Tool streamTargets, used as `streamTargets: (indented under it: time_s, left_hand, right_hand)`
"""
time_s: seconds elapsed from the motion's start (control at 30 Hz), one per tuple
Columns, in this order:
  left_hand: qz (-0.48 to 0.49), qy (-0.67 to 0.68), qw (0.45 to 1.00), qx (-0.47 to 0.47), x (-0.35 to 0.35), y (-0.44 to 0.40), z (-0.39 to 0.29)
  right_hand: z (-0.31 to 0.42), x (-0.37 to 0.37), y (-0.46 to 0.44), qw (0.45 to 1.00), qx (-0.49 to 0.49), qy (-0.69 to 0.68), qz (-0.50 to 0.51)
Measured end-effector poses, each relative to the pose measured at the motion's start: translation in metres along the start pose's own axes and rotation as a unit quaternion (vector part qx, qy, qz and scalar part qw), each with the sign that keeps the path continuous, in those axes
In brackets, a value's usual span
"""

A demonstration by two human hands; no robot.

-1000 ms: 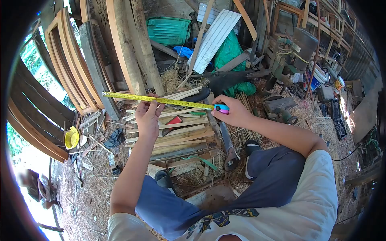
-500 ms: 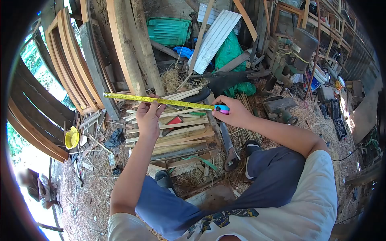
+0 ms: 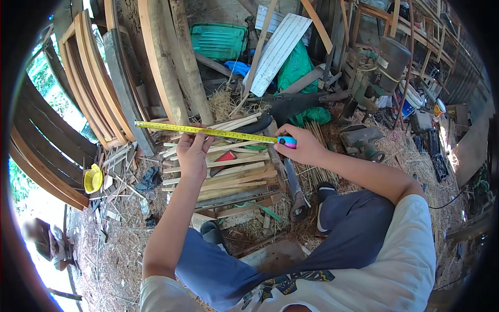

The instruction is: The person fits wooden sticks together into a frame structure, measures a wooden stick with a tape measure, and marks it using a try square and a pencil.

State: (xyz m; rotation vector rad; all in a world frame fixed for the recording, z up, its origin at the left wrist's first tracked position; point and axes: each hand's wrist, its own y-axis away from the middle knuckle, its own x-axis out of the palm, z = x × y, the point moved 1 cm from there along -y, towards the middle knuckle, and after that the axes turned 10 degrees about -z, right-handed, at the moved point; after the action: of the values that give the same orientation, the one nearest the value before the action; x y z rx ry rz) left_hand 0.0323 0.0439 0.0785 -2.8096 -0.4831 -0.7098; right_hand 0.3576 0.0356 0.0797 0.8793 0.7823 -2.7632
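Observation:
A yellow tape measure blade (image 3: pixel 234 134) stretches across the view, its free end up at the left. My left hand (image 3: pixel 193 156) pinches the blade near its middle, fingertips along its lower edge. My right hand (image 3: pixel 301 145) is wrapped round the blue and pink tape case (image 3: pixel 286 141) at the blade's right end. Below the blade lies a stack of thin wooden strips (image 3: pixel 239 177), with a red-and-dark tool (image 3: pixel 224 157) among them. The far side of the case is hidden by my right hand.
Long timber pieces (image 3: pixel 156 62) lean at the upper left. A green crate (image 3: pixel 218 40) stands at the back, and a yellow bowl (image 3: pixel 93 179) lies at the left. A saw-like metal tool (image 3: pixel 294 182) rests right of the strips. Another person (image 3: pixel 49 242) is at the far left.
The tape's free end has shifted very slightly right and down. Both hands keep nearly the same place and hold.

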Motion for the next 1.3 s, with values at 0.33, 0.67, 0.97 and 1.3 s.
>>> streamTargets:
  time_s: [0.33, 0.67, 0.97, 1.3]
  left_hand:
    - [0.005, 0.009, 1.0, -0.003, -0.0004, -0.0004, 0.001]
    - [-0.006, 0.012, 1.0, -0.009, 0.0027, 0.0033, -0.0015]
    - [0.008, 0.034, 0.999, -0.001, -0.0006, -0.0008, 0.0036]
    - [-0.003, 0.038, 0.999, -0.014, -0.002, -0.002, 0.0068]
  right_hand:
    - [-0.0045, 0.0018, -0.0006, 1.0, -0.012, -0.011, -0.016]
    - [-0.0012, -0.0001, -0.0005, 1.0, -0.014, -0.012, -0.018]
    - [-0.0011, -0.0015, -0.0023, 0.999, -0.03, -0.007, -0.021]
    - [0.0007, -0.005, -0.0022, 1.0, -0.015, 0.006, -0.012]
